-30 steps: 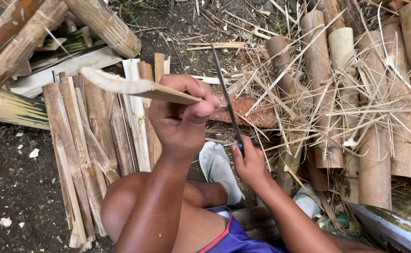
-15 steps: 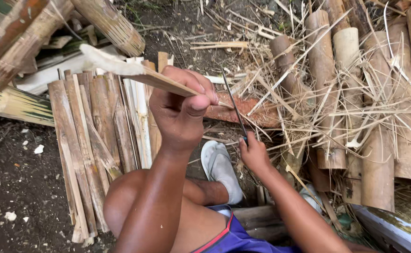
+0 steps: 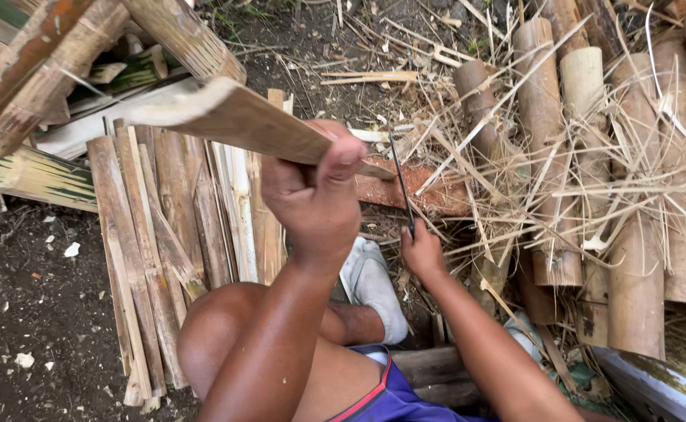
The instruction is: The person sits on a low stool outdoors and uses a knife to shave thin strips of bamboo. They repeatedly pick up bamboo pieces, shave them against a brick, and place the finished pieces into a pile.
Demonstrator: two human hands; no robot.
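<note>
My left hand (image 3: 315,195) is closed around a flat split bamboo slat (image 3: 225,117), holding it raised and slanted up to the left, close to the camera. My right hand (image 3: 421,254) sits lower and to the right, gripping the handle of a thin dark knife (image 3: 400,180) whose blade points up toward the slat's lower end. Under both hands lies a reddish-brown board (image 3: 413,195). My bare knee (image 3: 218,328) and a foot in a pale sandal (image 3: 374,285) show below.
A row of split bamboo slats (image 3: 163,234) lies on the dirt at left. Cut bamboo tube sections (image 3: 632,195) and a tangle of thin shavings (image 3: 554,172) fill the right. Whole bamboo poles (image 3: 38,70) cross the top left.
My left hand has lifted the slat higher and nearer the camera. The right hand with the knife has dropped slightly away from the slat.
</note>
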